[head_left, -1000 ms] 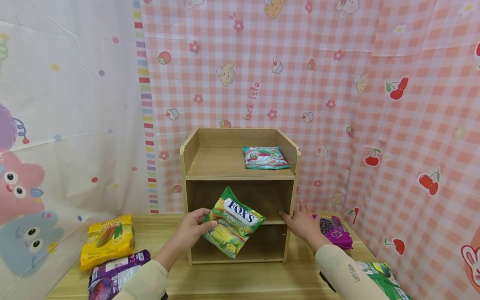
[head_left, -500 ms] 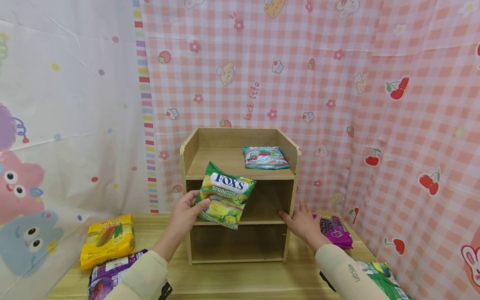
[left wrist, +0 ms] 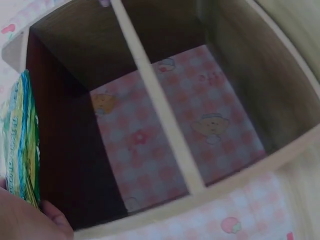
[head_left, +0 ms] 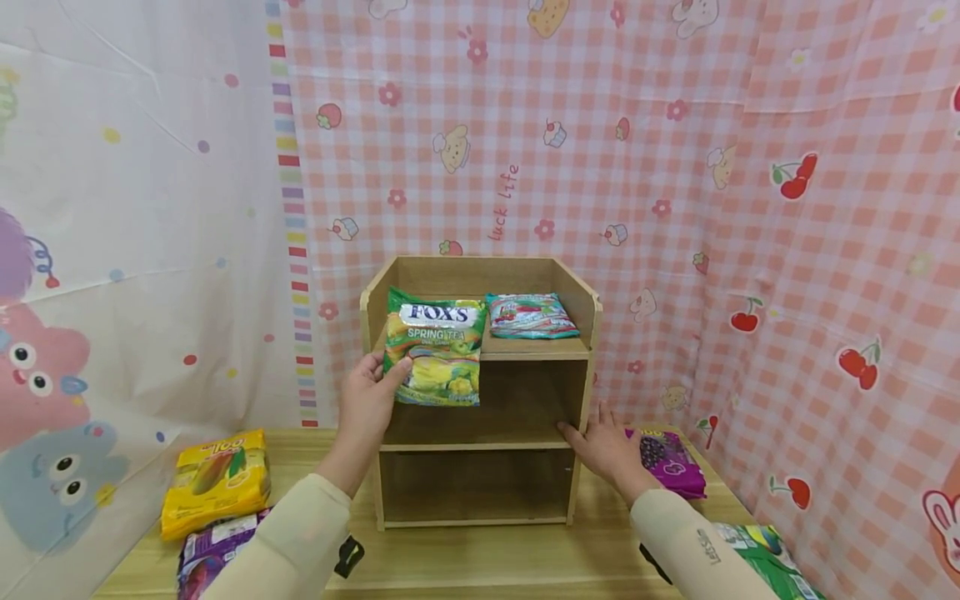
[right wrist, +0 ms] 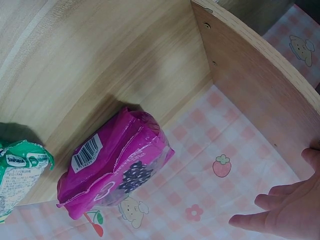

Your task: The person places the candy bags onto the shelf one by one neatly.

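Note:
My left hand (head_left: 367,408) pinches the left side of a green FOX'S Spring Tea candy bag (head_left: 438,354), thumb across its front. The bag hangs upright before the top tier of a small wooden shelf (head_left: 480,357) and overlaps its left half in the head view. In the left wrist view the candy bag (left wrist: 22,142) shows edge-on, fingers at its lower end. On the top tier, at the right, lies a teal candy bag (head_left: 532,317). My right hand (head_left: 607,450) rests against the shelf's right side, thumb at the front edge and other fingers stretched out along the panel.
A yellow mango candy bag (head_left: 217,483) and a purple bag (head_left: 217,554) lie on the table at left. At right are a magenta grape-printed bag (head_left: 671,467) and a green bag (head_left: 772,558). Patterned curtains (head_left: 480,150) stand behind and beside the shelf.
My left hand has lifted the green candy bag from before the lower compartments to the top tier's height, moving slightly left. The bag has turned from tilted to nearly upright. My right hand stays put.

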The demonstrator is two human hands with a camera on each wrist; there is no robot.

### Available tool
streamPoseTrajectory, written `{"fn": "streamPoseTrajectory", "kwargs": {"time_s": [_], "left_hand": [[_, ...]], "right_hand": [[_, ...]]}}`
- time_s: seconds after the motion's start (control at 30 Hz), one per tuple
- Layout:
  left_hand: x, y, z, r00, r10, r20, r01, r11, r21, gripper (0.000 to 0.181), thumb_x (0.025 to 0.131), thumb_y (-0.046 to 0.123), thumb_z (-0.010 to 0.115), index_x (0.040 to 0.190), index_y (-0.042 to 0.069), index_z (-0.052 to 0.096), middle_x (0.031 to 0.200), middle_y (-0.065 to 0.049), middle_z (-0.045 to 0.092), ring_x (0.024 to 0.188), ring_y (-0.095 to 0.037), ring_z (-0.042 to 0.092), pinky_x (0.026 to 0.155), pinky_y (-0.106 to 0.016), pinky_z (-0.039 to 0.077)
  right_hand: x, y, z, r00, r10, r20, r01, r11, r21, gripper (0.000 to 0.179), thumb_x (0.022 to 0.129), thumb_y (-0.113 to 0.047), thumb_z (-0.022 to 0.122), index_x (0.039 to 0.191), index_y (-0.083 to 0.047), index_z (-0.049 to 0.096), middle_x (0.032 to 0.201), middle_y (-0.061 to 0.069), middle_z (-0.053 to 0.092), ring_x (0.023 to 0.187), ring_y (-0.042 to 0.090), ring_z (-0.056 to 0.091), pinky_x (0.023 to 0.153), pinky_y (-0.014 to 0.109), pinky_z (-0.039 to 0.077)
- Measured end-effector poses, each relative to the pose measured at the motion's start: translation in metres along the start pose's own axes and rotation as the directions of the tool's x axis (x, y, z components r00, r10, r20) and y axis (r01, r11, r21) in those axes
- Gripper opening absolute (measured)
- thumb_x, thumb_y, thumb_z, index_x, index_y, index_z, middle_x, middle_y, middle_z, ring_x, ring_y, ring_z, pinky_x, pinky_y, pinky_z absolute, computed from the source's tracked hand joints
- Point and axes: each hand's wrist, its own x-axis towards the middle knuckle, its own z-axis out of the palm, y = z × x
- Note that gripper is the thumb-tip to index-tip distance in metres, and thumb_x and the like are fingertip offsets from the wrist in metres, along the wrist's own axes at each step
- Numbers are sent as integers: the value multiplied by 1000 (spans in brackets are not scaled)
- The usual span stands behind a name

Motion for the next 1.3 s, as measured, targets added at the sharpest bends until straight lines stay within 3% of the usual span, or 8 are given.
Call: {"fn": "streamPoseTrajectory", "kwargs": {"time_s": [0.3,0.5,0.63,0.87,1.07,1.17,1.23,1.3], "left_hand": [[15,20,21,989,29,-148,-33,999,-25,25,94,13,69,110,-6,63,96,-15,71,70,-7,63,64,-20,52],[25,25,27,959,136,-249,-78,970,229,33,91,22,73,112,-3,67,97,-16,73,75,-18,65,65,-28,50],[27,25,25,949,198,-244,-89,914,396,46,93,37,69,123,2,65,106,-15,72,80,-27,68,75,-41,49],[19,18,18,950,242,-195,-139,892,431,59,95,50,61,136,8,56,124,-9,65,89,-25,68,88,-45,45],[10,10,12,889,410,-202,-254,811,528,51,92,49,67,121,6,64,109,-9,63,93,-25,58,78,-43,45],[8,7,9,843,512,-163,-337,740,581,49,92,47,69,116,5,65,107,-10,57,91,-26,53,74,-42,41],[8,5,7,792,601,-108,-416,660,625,46,91,42,71,114,3,66,107,-11,57,95,-28,53,78,-44,41],[9,2,5,716,698,-26,-506,544,669,43,89,36,76,112,1,67,106,-14,57,98,-32,54,81,-48,42]], "right_hand": [[0,0,0,1000,0,1,0,1000,5,89,99,-60,39,150,12,25,159,31,12,145,50,9,105,77,2],[-1,1,0,1000,-2,-9,2,1000,6,87,99,-59,40,148,13,30,158,32,13,145,50,10,105,78,3],[-1,0,0,1000,-1,-6,1,1000,6,87,100,-58,40,148,13,30,158,32,13,145,50,9,105,77,2],[0,-2,-1,1000,-4,-5,4,1000,14,87,100,-58,40,148,13,30,159,31,11,146,49,9,106,77,2],[0,-3,-1,1000,-6,-11,6,1000,6,88,100,-58,40,150,12,25,159,32,12,145,50,9,106,77,4],[0,-2,-1,1000,-2,-13,2,1000,8,88,100,-58,40,151,12,21,159,31,11,145,50,9,106,77,3],[0,-2,0,1000,1,-11,-1,1000,9,89,100,-58,40,152,11,21,159,31,12,146,50,9,106,77,2],[0,-2,0,1000,2,-11,-2,1000,10,89,100,-58,40,151,12,22,159,31,12,145,50,9,106,77,2]]}}
